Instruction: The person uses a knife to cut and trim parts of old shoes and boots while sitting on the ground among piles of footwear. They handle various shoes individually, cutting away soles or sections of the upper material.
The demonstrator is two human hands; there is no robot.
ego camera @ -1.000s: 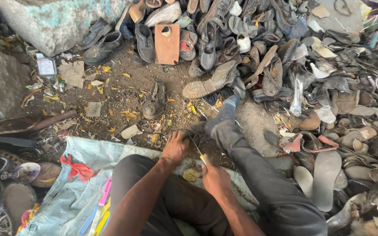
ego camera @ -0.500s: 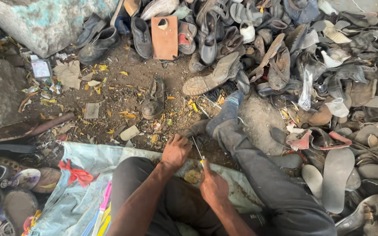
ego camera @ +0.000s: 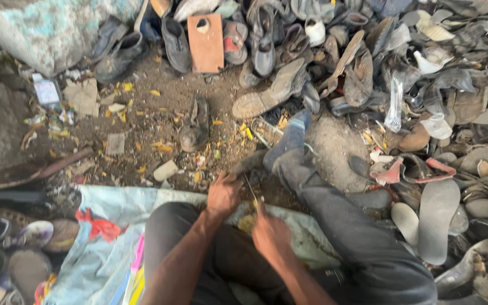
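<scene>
Gripping a dark shoe [ego camera: 249,165], left hand [ego camera: 223,195] clamped; right hand [ego camera: 270,234] fisted, old shoes [ego camera: 334,62] heaped around.

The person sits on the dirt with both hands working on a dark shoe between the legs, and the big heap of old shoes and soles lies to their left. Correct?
Not quite. The heap of old shoes and soles lies to the person's right and ahead, not to their left, as the head view shows. The rest holds: the left hand and right hand work on a dark shoe between the legs.
</scene>
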